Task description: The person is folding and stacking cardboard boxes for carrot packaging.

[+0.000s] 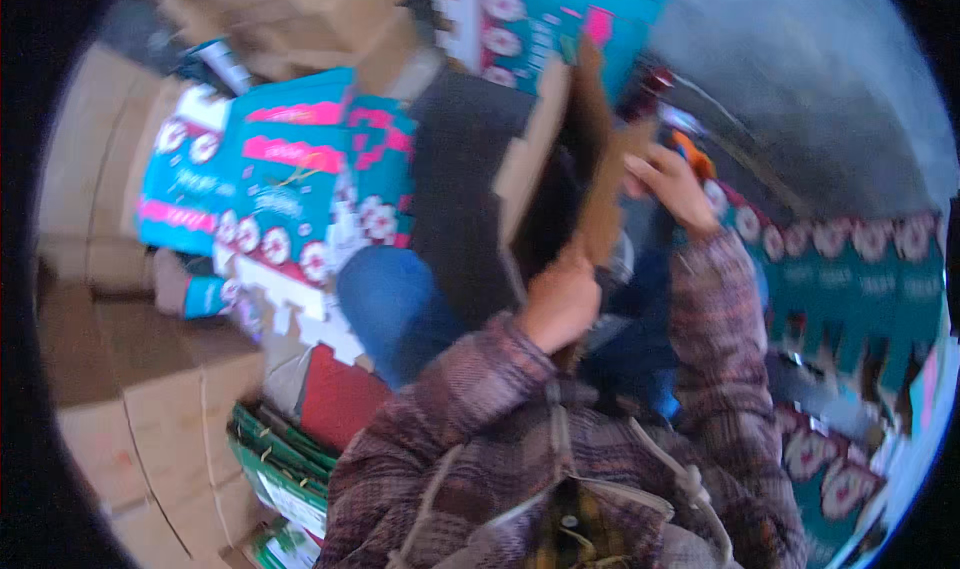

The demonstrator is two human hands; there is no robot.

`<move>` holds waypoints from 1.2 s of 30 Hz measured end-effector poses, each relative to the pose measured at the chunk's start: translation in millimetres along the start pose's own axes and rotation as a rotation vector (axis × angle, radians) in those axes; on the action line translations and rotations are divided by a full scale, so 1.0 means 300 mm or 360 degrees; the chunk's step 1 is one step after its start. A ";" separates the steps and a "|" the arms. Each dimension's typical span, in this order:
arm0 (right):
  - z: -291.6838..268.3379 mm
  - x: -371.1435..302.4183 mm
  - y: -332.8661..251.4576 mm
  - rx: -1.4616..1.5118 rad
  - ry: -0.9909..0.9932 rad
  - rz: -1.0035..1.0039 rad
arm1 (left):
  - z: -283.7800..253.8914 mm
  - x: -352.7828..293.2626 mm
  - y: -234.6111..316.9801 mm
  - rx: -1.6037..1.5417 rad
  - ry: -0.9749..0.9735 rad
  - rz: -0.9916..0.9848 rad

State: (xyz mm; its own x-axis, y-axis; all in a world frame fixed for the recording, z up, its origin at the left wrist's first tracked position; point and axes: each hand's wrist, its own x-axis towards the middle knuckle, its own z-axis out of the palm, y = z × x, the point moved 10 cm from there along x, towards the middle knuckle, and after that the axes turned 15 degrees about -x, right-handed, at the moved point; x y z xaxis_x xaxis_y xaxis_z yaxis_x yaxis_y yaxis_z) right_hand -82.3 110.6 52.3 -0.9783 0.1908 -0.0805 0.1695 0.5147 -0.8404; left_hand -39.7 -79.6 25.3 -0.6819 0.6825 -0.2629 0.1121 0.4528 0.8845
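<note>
Between my knees a brown cardboard piece (603, 209) stands tilted upright, its surface smeared by motion. My left hand (565, 294) is closed around its near end. Higher up, my right hand (672, 181) grips its right edge, thumb and fingers pinched on the board. A second brown cardboard flap (535, 149) rises just left of it, with a dark gap between; whether the two are joined I cannot tell. Under and beside them lies a flat black surface (455, 174).
Teal printed cardboard sheets with pink bands (280, 174) lie to the left. More teal card (570, 14) is ahead, and slotted teal card (850, 269) on the right. Brown boxes (165, 439) and green crates (280, 454) stand at lower left. An orange object (692, 156) sits beyond my right hand.
</note>
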 end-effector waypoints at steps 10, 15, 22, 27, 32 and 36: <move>-0.040 -0.034 0.079 0.0211 0.0087 0.0112 | 0.041 0.015 0.061 0.0180 -0.0131 0.0221; -0.031 -0.032 0.095 0.0262 0.0050 0.0115 | 0.047 0.012 0.041 0.0165 -0.0126 0.0198; -0.050 -0.066 0.050 0.0123 0.0094 0.0151 | 0.041 0.012 0.048 0.0162 -0.0155 0.0192; -0.013 -0.065 0.088 -0.0117 0.0120 0.0463 | 0.057 0.011 0.045 0.0192 -0.0126 0.0251; -0.092 -0.013 0.254 -0.0392 0.0418 0.0386 | 0.056 0.007 0.085 -0.0081 0.0063 0.0527; -0.074 -0.015 0.261 -0.0002 0.0398 0.0445 | 0.001 -0.073 -0.002 -0.1056 -0.0065 0.0243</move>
State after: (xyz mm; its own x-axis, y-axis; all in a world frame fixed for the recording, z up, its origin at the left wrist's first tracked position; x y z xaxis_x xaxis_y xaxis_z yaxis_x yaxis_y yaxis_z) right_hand -61.9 168.5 -1.2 -0.8349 0.5225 -0.1730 0.4261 0.4147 -0.8041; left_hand -24.5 -94.7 30.4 -0.6642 0.7380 -0.1193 -0.2710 -0.0890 0.9585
